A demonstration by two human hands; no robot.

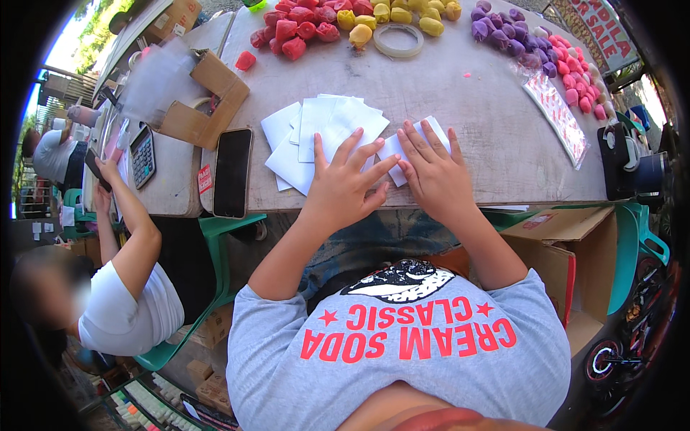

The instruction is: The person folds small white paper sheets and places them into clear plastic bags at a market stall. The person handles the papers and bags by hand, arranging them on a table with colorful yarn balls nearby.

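A loose, overlapping pile of white paper pieces [289,159] lies on the table in front of me. My left hand [343,179] rests over the pile's right side with its fingers spread. To the right, one separate white paper piece [434,128] looks folded. My right hand [438,169] lies flat on it, pressing it against the tabletop, fingers stretched out. The left hand's fingertips reach the near left edge of this same piece. Neither hand grips anything. Part of the folded piece is hidden under my fingers.
Red [293,30], yellow [402,16], purple [507,32] and pink [575,72] bud-shaped pieces line the far side, near a tape roll [379,47]. A phone [233,172] and cardboard box [231,90] stand left; a printed plastic packet [555,118] lies right. A person [133,309] sits at left.
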